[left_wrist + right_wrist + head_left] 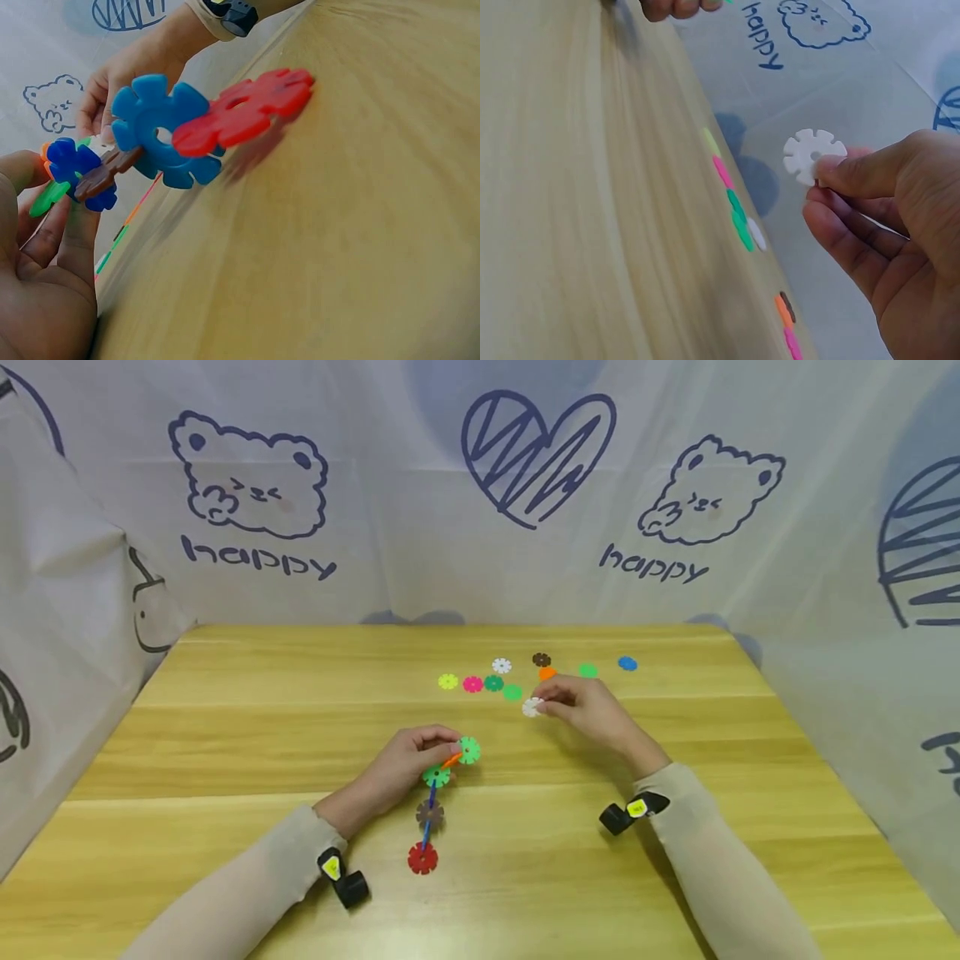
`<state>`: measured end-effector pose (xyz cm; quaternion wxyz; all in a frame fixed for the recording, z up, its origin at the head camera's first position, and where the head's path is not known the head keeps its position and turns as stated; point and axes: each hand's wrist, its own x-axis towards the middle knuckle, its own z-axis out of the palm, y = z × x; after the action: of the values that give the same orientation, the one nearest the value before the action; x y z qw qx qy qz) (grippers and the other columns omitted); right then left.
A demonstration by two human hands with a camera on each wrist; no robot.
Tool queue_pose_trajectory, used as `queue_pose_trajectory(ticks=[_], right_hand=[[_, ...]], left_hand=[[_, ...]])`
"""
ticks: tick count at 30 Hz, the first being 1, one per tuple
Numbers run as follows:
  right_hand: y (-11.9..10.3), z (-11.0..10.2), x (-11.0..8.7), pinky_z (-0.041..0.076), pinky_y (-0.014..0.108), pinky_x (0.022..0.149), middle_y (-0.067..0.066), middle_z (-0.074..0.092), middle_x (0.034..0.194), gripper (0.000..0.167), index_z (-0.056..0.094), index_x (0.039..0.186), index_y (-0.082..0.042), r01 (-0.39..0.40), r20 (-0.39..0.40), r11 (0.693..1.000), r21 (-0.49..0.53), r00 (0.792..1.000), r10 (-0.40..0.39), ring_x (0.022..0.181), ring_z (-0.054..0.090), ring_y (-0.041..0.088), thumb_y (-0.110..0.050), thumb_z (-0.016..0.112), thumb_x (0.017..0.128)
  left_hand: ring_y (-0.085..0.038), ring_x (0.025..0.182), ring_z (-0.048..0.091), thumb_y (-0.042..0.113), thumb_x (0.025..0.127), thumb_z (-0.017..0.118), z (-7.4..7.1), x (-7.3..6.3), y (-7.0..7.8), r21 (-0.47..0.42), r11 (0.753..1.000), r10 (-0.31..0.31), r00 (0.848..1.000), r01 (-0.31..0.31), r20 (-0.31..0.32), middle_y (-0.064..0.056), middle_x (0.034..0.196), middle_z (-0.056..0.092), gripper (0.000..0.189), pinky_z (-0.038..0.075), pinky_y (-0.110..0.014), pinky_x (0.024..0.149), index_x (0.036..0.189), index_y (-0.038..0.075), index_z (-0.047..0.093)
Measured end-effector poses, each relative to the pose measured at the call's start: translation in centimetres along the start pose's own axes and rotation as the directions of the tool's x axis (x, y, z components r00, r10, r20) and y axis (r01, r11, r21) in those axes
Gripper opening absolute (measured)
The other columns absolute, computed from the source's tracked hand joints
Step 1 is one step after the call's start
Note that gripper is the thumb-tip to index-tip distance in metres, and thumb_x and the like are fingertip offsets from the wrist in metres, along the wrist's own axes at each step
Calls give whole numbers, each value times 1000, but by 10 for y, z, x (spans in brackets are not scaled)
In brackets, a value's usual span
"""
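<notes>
My left hand pinches the upper end of a chain of joined notched plastic discs. From that hand the chain runs down through a green disc, an orange one, a second green one, a dark blue one, a brown one and a light blue one, ending in a red disc. Between thumb and fingers my right hand holds a single white disc, above the table and apart from the chain.
Loose discs lie toward the table's back: yellow, pink, dark green, white, brown, blue and several more. A printed white cloth hangs behind the table.
</notes>
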<state>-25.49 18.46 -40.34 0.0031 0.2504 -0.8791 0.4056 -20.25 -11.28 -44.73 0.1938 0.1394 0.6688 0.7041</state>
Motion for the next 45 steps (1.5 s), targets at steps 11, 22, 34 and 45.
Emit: queue_pose_trajectory(ticks=[11, 22, 34, 45], right_hand=[[-15, 13, 3, 55, 32, 75, 0, 69, 93, 11, 72, 102, -7, 47, 16, 997, 57, 999, -48, 83, 64, 16, -6, 69, 91], [-26, 26, 0, 55, 31, 77, -1, 69, 93, 8, 72, 99, -10, 73, 38, 991, 111, 996, -78, 84, 64, 15, -8, 69, 92], [-31, 39, -2, 56, 28, 76, 1, 69, 91, 7, 71, 97, -8, 93, 71, 985, 144, 992, -104, 83, 65, 14, -5, 70, 91], [-35, 46, -4, 55, 28, 77, 0, 69, 93, 6, 72, 96, -9, 110, 92, 982, 152, 988, -125, 85, 65, 13, -6, 69, 92]], left_hand=[[-16, 83, 64, 12, 99, 59, 0, 0, 8, 28, 999, 16, 1000, -16, 0, -6, 97, 67, 25, 52, -23, 70, 114, -7, 63], [-19, 85, 66, 13, 98, 60, -1, 1, 5, 7, 1000, 5, 1000, -5, 11, -8, 94, 68, 21, 55, -26, 73, 111, -4, 63], [-18, 82, 65, 16, 99, 60, 0, 1, 5, -11, 1000, -1, 1000, 1, 18, -9, 93, 66, 22, 56, -28, 72, 109, -3, 63], [-18, 81, 64, 16, 99, 59, 0, 0, 3, -1, 1000, 7, 1000, -7, 26, -14, 93, 65, 21, 55, -28, 72, 107, -3, 63]])
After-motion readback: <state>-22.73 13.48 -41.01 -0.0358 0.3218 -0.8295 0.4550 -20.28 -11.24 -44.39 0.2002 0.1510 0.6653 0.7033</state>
